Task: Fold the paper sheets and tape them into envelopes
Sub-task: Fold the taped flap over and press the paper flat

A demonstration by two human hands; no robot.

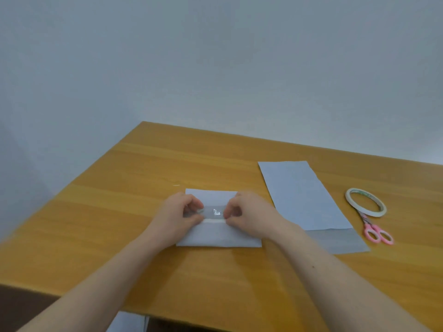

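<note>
Paper, folded into a squat white rectangle [217,233], lies on the wooden table [119,200] straight in front of me, and both my hands are on it. My left hand [177,216] is curled, with thumb and forefinger pinched on the left end of a clear strip of tape [214,212]. My right hand [249,215] is curled the same way and pinches the strip's right end. The tape is stretched between my fingertips across the upper half of the folded sheet, just above the edge of the flap, which shows as a bright line running sideways between my thumbs. Whether the strip already touches the paper or sits a little above it, I cannot tell; it glints in the middle. My bare forearms come in from the bottom corners and meet over the sheet. To the right, close to the folded piece, a longer sheet of paper [304,195] lies flat and angled, with its near end folded up into a narrow band. Further right, near the table's edge, a roll of tape [365,205] lies flat, and pink-handled scissors [376,230] lie just below it, their blades pointing under the roll. Something white [129,322] shows below the table's near edge; what it is I cannot make out.
</note>
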